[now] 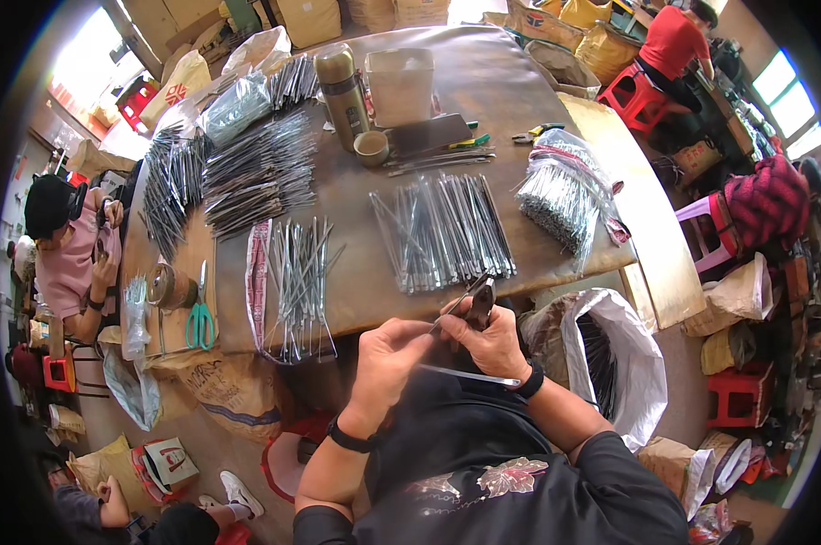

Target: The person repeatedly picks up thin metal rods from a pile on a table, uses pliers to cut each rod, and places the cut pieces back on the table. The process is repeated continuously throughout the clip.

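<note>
I see my left hand pinching a metal strip, right hand clamping pliers near the worktop edge; finished rows beyond, more remains.

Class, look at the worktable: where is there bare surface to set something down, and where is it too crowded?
Bare table lies beyond the white tub, toward the far edge, and a smaller strip lies between the cup and the middle row of metal rods. The left side is crowded with rod bundles, and the near edge holds loose rods and green scissors.

Clear plastic bags of metal pieces lie at the table's right edge, another far left.
</note>
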Tool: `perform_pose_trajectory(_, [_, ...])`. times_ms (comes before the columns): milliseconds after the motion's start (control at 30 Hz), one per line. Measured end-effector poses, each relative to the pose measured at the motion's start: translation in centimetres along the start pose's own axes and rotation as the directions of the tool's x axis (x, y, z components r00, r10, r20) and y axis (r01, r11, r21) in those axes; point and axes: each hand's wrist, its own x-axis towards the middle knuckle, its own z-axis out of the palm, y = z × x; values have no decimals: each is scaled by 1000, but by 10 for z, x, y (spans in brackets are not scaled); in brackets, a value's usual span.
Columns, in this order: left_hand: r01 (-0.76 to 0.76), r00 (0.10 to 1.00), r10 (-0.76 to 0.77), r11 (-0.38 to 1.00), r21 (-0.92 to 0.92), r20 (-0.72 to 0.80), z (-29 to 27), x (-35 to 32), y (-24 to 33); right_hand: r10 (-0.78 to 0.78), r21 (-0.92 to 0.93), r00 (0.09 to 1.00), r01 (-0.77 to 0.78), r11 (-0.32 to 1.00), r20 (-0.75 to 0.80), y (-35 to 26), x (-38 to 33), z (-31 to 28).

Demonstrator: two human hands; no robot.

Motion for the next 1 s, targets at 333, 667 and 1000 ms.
perform_pose_trajectory(333, [-132,990,137,978,163,-19,-2,1,3,343,754,889,-444,485,303,15,5,-40])
perform_pose_trajectory(667, [-140,989,146,974,178,-19,5,0,9,241,-363,892,-95,927,383,24,-10,-47])
perform_pose_trajectory(1000, [-66,997,70,990,126,-29,7,-1,8,-74,-655,908,352,669,413,2,-4,-56])
